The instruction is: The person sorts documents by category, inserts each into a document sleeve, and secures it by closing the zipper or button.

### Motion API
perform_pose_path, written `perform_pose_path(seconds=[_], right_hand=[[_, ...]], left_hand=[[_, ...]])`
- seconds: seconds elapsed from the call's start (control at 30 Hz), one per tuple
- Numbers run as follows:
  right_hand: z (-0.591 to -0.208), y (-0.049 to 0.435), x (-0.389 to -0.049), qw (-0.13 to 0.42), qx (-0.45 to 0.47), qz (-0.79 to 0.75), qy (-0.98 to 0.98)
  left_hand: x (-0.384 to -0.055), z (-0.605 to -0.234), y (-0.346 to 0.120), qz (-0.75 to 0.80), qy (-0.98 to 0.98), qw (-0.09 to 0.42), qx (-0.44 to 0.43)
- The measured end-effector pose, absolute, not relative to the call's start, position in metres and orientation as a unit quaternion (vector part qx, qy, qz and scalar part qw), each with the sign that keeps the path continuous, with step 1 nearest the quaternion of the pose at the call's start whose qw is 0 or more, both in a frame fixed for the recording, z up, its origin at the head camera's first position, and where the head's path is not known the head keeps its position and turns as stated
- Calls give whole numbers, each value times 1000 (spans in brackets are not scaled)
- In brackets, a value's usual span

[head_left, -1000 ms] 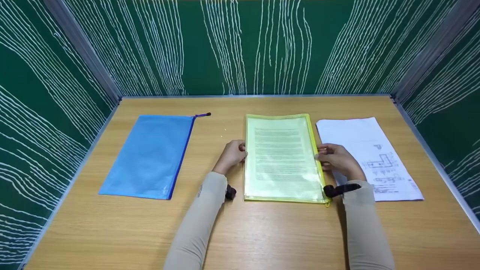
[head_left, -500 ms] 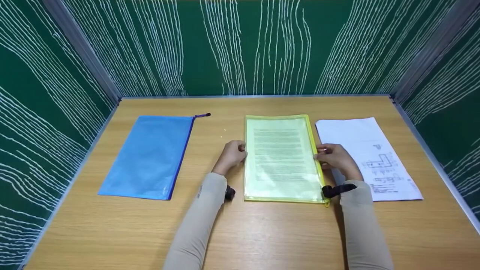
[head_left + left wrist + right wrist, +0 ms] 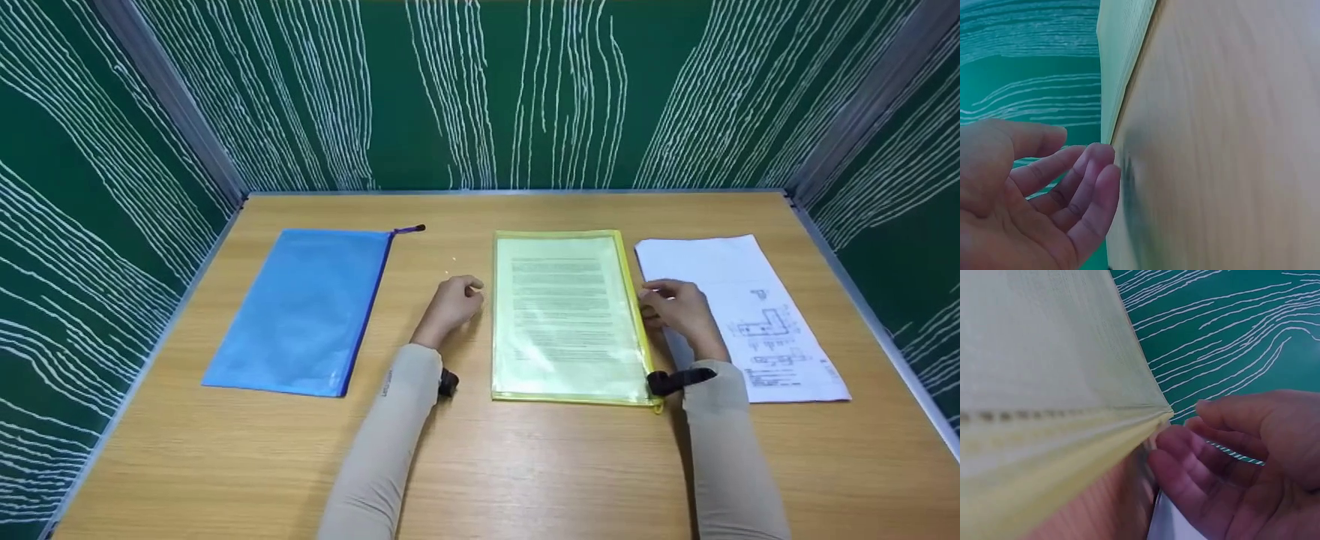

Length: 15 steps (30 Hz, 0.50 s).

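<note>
A yellow zip document pouch [image 3: 562,322] lies flat on the table, with a printed sheet [image 3: 559,300] visible through its clear front. My left hand [image 3: 450,307] is just left of the pouch, apart from its edge. The left wrist view shows its fingers [image 3: 1092,208] loosely bent, with nothing between them and the thumb. My right hand [image 3: 681,311] hovers by the zippered right edge, overlapping the white papers in the head view. In the right wrist view its thumb and fingers [image 3: 1176,478] are parted beside the pouch's edge, holding nothing.
A blue zip pouch [image 3: 300,311] with a dark blue zipper lies at the left. White papers [image 3: 705,262] with printed drawings lie at the right. Green walls [image 3: 420,97] with white lines enclose the table [image 3: 555,480] at the back and sides.
Both hands have let go of the yellow pouch's side edges. My left hand has drawn away to the left; the right has shifted slightly off the edge. The pouch stays in place.
</note>
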State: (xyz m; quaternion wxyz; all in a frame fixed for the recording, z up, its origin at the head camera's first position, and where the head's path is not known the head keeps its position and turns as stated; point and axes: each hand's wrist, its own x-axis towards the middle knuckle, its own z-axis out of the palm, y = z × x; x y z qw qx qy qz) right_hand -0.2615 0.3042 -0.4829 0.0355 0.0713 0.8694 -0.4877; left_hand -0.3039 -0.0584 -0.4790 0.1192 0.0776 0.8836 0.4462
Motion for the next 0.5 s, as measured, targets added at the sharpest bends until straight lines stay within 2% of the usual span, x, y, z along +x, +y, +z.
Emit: perform_pose_path(seconds=[0.33,0.5], right_hand=[[-483,327,-256,-100,99,-447,883],[-484,337,-257,-124,107,-428,889]], left_hand=[[-307,-464,-99,400,913,69,37],[-308,-461,-121,363,930,47,27]])
